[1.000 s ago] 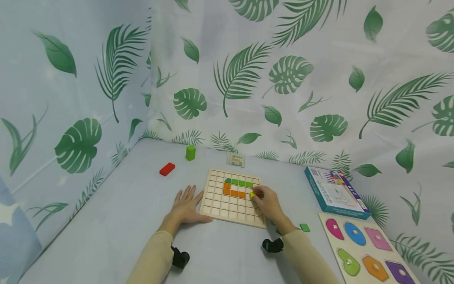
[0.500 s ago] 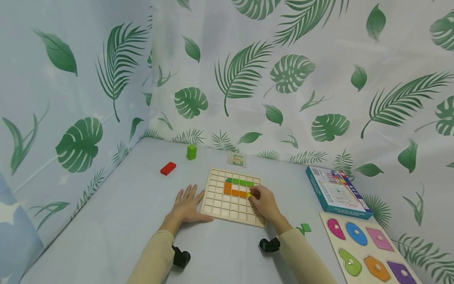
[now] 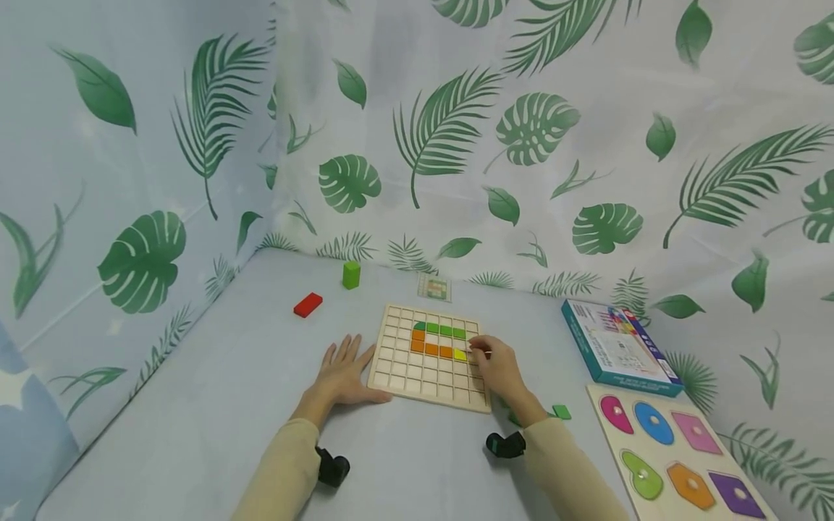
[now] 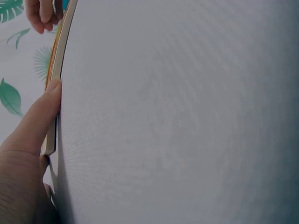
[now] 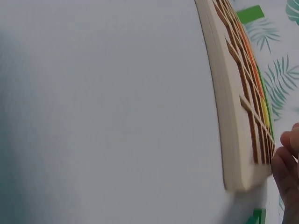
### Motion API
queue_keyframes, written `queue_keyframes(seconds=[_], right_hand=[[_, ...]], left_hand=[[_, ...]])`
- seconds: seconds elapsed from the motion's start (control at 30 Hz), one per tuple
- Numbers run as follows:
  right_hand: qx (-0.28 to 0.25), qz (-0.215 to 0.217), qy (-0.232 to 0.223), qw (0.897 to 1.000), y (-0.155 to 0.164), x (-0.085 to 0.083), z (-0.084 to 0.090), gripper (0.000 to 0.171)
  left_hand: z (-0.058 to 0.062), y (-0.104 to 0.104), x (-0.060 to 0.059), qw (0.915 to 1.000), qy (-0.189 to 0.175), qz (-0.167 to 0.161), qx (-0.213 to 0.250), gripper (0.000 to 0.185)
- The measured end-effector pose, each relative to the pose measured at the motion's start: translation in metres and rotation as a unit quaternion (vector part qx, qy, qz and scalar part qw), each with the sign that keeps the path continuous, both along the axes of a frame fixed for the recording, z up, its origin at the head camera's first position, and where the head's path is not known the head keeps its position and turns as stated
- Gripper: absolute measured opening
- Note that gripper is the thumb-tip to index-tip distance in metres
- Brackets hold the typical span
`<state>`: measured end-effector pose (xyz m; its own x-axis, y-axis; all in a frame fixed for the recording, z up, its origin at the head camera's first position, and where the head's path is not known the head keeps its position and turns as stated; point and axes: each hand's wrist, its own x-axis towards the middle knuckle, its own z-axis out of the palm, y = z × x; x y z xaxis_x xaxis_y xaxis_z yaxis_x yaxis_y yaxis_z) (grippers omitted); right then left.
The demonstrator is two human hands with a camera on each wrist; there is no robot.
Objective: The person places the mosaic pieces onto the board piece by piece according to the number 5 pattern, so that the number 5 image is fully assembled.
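Observation:
A wooden grid board (image 3: 415,381) lies mid-table, with orange tiles (image 3: 431,349), green tiles (image 3: 446,331) and a yellow tile (image 3: 460,355) set in its cells. Flat on the table at the board's left side rests my left hand (image 3: 340,378), fingers spread. Its thumb (image 4: 42,114) touches the board's edge in the left wrist view. My right hand (image 3: 500,369) hovers at the board's right edge, beside the yellow tile but apart from it. Its fingers are loosely bent, and no piece shows between them.
Loose green tiles (image 3: 561,412) lie by the right forearm, partly hidden. A red block (image 3: 308,305), a green block (image 3: 351,275) and a small pattern card (image 3: 434,287) sit behind the board. At right are a box (image 3: 622,347) and a shape puzzle (image 3: 658,452).
My right hand has let go of the yellow tile, which now lies in a cell at the end of the orange row. The hand has drawn back rightward; the left hand stays put.

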<state>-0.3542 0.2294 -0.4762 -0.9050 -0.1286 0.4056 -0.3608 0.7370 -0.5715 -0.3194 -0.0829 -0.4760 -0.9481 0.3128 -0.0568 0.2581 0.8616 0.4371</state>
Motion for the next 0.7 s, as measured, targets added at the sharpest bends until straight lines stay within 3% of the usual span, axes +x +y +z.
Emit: queue_keyframes(seconds=[0.23,0.7], right_hand=[[0.000,-0.034,-0.017,0.999,0.021,0.005,0.001,0.018],[0.023,-0.017,-0.042,0.999,0.048,0.018,0.006,0.015]], left_hand=[[-0.003,-0.001,-0.003,0.9999,-0.013,-0.002,0.000,0.107],[0.000,0.000,-0.001,0.9999,-0.008,-0.004,-0.005,0.104]])
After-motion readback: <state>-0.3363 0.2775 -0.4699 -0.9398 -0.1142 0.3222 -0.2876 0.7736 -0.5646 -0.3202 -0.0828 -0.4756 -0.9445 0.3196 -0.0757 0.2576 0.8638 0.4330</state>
